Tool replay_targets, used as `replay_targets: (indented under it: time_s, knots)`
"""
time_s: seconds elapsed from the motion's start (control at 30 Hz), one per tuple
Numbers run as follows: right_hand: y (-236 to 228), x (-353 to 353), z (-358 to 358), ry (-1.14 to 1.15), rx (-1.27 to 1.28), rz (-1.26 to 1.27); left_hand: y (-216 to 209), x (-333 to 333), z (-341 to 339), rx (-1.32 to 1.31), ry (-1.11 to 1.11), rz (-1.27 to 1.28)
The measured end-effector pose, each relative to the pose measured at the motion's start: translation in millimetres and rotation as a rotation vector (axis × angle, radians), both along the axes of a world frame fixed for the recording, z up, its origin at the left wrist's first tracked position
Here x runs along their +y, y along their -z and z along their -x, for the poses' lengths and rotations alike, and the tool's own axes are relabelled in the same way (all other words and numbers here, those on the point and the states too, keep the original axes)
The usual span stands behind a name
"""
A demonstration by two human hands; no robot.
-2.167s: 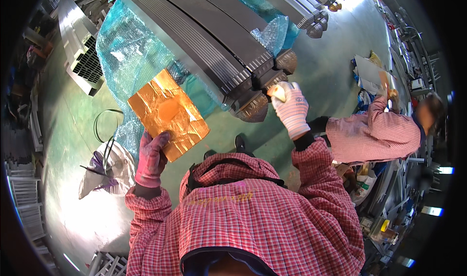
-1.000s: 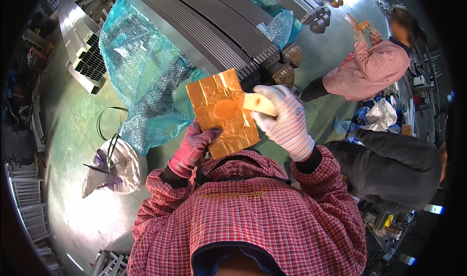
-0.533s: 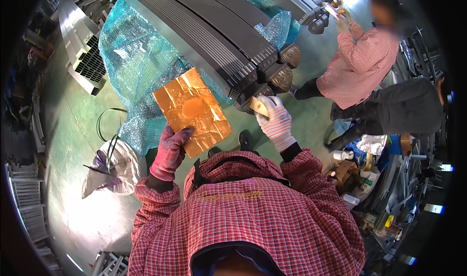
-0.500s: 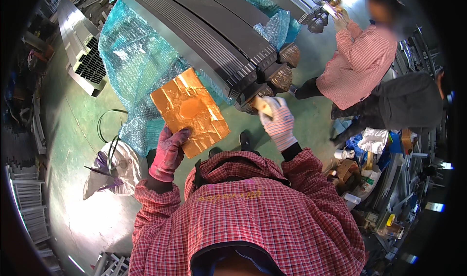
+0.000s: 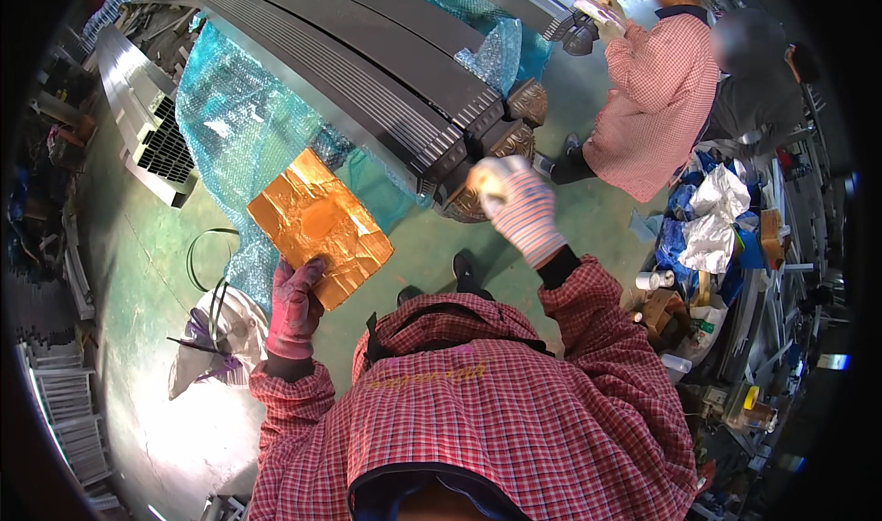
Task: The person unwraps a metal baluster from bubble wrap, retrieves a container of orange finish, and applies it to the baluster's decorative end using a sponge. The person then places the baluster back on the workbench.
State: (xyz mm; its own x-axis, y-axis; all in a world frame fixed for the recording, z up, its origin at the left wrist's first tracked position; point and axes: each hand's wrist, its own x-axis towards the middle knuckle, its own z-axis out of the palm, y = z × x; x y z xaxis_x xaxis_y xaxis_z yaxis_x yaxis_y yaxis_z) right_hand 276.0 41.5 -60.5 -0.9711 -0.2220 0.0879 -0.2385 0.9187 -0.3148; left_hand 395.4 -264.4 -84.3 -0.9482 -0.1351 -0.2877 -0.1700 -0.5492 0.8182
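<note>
My left hand [image 5: 296, 305], in a pinkish-red glove, grips the lower corner of a flat square board [image 5: 344, 254] wrapped in creased, copper-gold foil. A round, smoother patch shows at the board's middle. My right hand [image 5: 524, 210], in a white glove with coloured stripes, is closed on a small pale yellow, sponge-like piece [image 5: 487, 186], blurred by motion. It is at the near end of a dark grey column [image 5: 367, 84], by an ornate bronze-toned end piece [image 5: 462, 209]. The hand partly covers that end piece; whether the sponge-like piece touches it I cannot tell.
Blue-green bubble wrap [image 5: 230, 107] hangs under the columns. A whitish sack [image 5: 234, 337] lies on the floor at left, near pale metal profiles [image 5: 142, 107]. A co-worker [image 5: 657, 89] in a checked coat stands at upper right, another person [image 5: 763, 80] behind. Bags and boxes [image 5: 707, 245] crowd the right.
The foil-covered board and my left hand have shifted left and slightly down. My right hand has moved up a little along the ornate end. The view has shifted slightly.
</note>
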Motion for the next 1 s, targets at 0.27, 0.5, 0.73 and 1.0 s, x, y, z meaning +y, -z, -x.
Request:
replay_targets:
  time_s: [0.27, 0.5, 0.73, 1.0]
  knots:
    - [-7, 0, 13, -0.136, 0.095, 0.061, -9, 4, 0, 0.027, 0.03, 0.013]
    - [0, 15, 16, -0.047, 0.103, 0.07, -9, 7, 1, 0.011, 0.019, 0.015]
    - [45, 44, 5, 0.198, 0.221, 0.27, -17, 15, 6, -0.011, 0.031, 0.021]
    - [99, 49, -57, 0.302, 0.209, 0.391, -20, 22, 13, -0.021, 0.063, 0.028]
